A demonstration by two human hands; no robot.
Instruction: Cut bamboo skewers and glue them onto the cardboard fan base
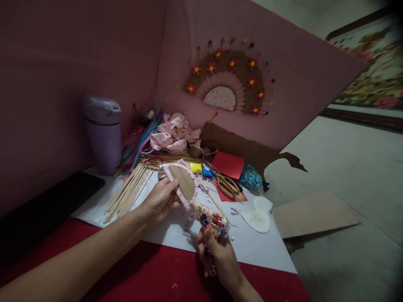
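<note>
My left hand [162, 199] pinches the straight edge of a half-round cardboard piece [181, 181], tilted up above the white sheet. Pink dotted fabric is folded over its rim, and bare brown cardboard shows in the middle. My right hand [218, 256] is wrapped round the handle of a flower-patterned glue gun [209, 219]. Its nozzle points up and left, close to the lower corner of the cardboard piece; whether they touch I cannot tell. Gold-handled scissors [228, 186] lie beyond the glue gun, partly over red paper [229, 164].
Bamboo sticks [127, 195] lie left on the white sheet [252, 251]. Behind are crumpled pink fabric [174, 134], pipe cleaners [146, 134] and blue yarn [251, 176]. A purple tumbler [105, 136] stands at left. White cut pieces [258, 220] lie right. A half-round flowered decoration [231, 67] is on the pink panel.
</note>
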